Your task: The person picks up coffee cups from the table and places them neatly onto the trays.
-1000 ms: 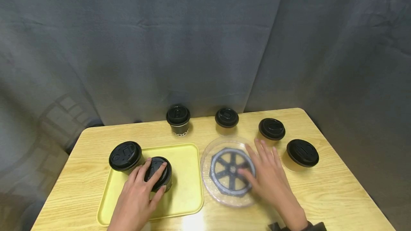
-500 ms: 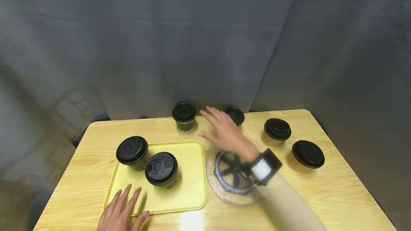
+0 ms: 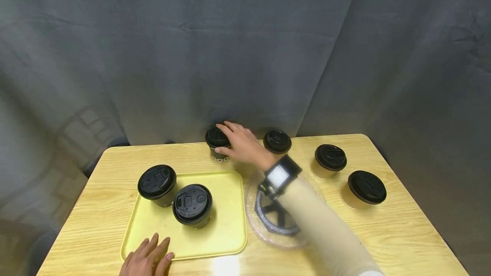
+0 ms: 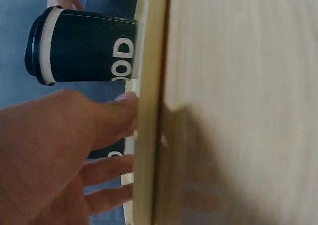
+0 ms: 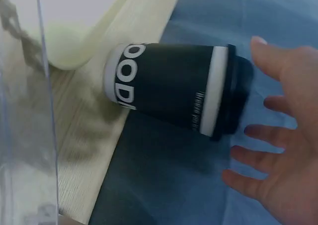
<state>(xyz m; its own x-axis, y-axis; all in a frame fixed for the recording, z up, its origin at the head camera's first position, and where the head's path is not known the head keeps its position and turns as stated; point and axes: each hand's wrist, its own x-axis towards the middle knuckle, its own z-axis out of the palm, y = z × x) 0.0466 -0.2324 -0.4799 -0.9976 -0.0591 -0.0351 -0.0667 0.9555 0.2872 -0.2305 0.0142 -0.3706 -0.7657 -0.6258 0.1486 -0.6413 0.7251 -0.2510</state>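
Observation:
At the back of the table stands a dark paper cup [image 5: 166,83] with a black lid and white lettering. My right hand [image 3: 243,145] reaches to that cup's lid side; in the right wrist view its spread fingers [image 5: 258,158] are apart from the lid. My left hand [image 3: 145,259] lies at the front left edge of the yellow tray [image 3: 226,242], fingers loosely bent, holding nothing. Two lidded cups stand upright on the tray: one near its middle [image 3: 193,205], another at its back left corner [image 3: 158,184]. In the left wrist view a cup [image 4: 94,46] rises beyond my thumb.
A clear round stand [image 3: 264,235] with a dark spoked wheel shape sits right of the tray, partly under my right forearm. Three lidded cups with lighter bodies curve along the right: back [image 3: 277,141], middle [image 3: 330,159] and front [image 3: 366,188]. A grey curtain [image 3: 245,54] hangs behind.
My left hand has let go of the cup on the tray and drawn back to the tray's front edge. My right hand has swung from over the round stand leftward to the back cup.

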